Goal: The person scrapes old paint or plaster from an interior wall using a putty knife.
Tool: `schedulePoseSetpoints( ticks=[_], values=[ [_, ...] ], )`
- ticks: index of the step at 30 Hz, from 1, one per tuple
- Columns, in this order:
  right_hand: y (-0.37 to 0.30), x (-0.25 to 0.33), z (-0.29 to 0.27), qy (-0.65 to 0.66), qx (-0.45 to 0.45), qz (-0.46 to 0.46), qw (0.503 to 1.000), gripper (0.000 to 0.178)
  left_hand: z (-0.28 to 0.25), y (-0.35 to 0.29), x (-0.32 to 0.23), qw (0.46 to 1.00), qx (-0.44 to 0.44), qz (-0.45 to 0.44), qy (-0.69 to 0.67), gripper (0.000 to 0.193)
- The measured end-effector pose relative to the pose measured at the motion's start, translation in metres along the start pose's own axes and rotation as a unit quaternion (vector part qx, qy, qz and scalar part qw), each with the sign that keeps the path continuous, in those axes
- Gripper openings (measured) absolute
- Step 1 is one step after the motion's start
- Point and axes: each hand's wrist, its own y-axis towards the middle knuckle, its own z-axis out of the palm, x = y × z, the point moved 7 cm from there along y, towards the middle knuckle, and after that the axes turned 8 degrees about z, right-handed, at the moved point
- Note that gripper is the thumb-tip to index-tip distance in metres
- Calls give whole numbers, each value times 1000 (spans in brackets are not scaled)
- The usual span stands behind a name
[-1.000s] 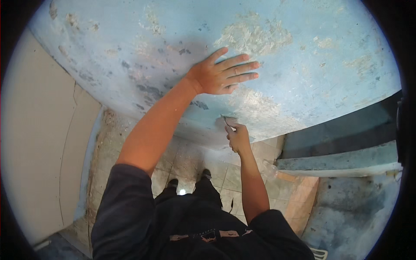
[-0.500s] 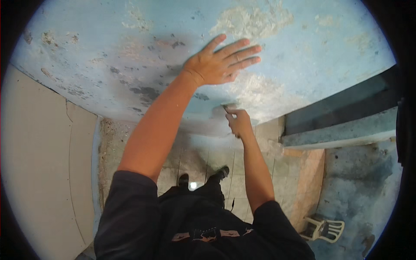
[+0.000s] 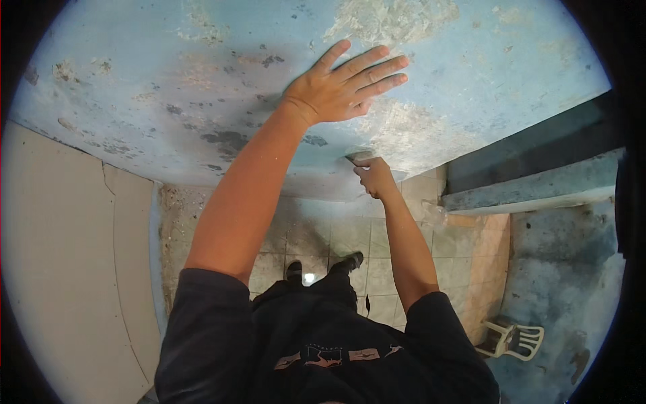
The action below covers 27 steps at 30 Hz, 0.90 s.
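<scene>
In front of me rises a light blue wall [image 3: 471, 111] with peeling paint. My left hand [image 3: 340, 84] lies flat on it, fingers spread and holding nothing. Lower and to the right, my right hand [image 3: 375, 178] is closed round a small scraper [image 3: 353, 160]. Its thin dark edge meets the wall just left of a rough, pale bare patch [image 3: 410, 128]. Most of the scraper's handle is hidden inside my fingers. Dark flaked spots [image 3: 229, 140] mark the wall to the left of my left forearm.
A beige panel [image 3: 67, 236] stands on the left. Below lies a tiled floor [image 3: 387, 236], with debris [image 3: 176, 209] near the panel. On the right are a blue ledge [image 3: 531, 188] with a dark recess above it and a cream plastic chair [image 3: 518, 340].
The view has shifted slightly, so the wall and both hands sit a little higher in the picture. My left hand keeps its flat pose, and my right still grips the scraper.
</scene>
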Motion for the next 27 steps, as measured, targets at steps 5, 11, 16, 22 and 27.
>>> schedulePoseSetpoints(
  ticks=[5, 11, 16, 22, 27],
  values=[
    [11, -16, 9, -46, -77, -101, 991, 29, 4, 5, 1, 1000, -1, 0, -18, 77],
    [7, -27, 19, -46, -107, -107, 987, 31, 0, 3, -2, 999, -24, -8, -25, 79],
    [-16, 6, -8, -47, -83, -81, 992, 31, -1, -1, -4, 1000, -1, 0, -14, 80],
    [3, -9, -9, -43, -38, -38, 998, 30, 5, 2, 0, 1000, -4, 6, 20, 79],
    [-14, -13, -10, 50, -31, -37, 998, 32, 0, 2, -1, 1000, -5, -4, -10, 83]
  ],
)
